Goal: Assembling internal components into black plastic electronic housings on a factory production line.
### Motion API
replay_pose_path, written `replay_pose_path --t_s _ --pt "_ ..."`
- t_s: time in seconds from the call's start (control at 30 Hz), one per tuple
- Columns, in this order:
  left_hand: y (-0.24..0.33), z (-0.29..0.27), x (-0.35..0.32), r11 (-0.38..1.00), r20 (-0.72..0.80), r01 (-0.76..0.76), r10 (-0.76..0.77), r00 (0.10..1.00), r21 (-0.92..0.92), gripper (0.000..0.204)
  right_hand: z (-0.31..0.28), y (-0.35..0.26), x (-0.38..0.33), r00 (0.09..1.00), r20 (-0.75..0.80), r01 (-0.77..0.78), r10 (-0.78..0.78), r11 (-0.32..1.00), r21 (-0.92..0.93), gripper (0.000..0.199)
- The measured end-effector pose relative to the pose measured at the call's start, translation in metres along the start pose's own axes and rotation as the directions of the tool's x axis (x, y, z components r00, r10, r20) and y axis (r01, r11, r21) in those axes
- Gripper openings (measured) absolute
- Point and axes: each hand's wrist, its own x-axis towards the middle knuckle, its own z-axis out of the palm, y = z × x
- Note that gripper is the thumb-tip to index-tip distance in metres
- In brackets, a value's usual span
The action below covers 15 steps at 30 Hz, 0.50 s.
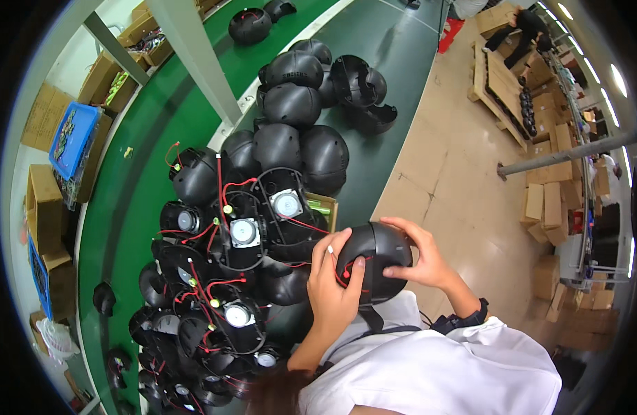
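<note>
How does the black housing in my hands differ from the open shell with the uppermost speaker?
The housing is held between your left hand and right hand, while the open shell lies among other shells. The housing shows mostly its rounded outside; the open shell shows its inside, with a silver speaker. Both are black.

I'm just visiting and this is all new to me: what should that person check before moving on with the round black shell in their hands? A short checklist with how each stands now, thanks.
1. Left hand on the black shell: ok, fingers and thumb touch it.
2. Right hand on it: ok, thumb and fingers spread around the other side.
3. Red wire clear of the left hand: not ok, it lies close by the thumb.
4. Shell's seam fully closed: cannot tell, partly hidden.
5. Leads on the pile tidy: not ok, several stick out.
</note>
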Motion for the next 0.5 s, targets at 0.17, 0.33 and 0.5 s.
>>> replay_pose_path --t_s 0.17,0.33,0.5 --pt "-0.026 0.083 0.032 0.998 -0.161 0.058 -0.058 0.985 -0.001 0.038 -0.06 0.065 0.051 0.975 0.087 0.214 -0.204 0.969 -0.124 0.074" --pt "-0.08 0.139 0.062 0.99 -0.448 0.133 -0.144 0.882 -0.056 0.038 -0.084 0.099 0.127 0.904 0.345 0.33 -0.254 0.926 -0.183 0.074" --pt "-0.097 0.169 0.082 0.975 -0.631 0.205 -0.21 0.747 -0.081 0.038 -0.079 0.136 0.176 0.797 0.496 0.459 -0.343 0.879 -0.128 0.07"
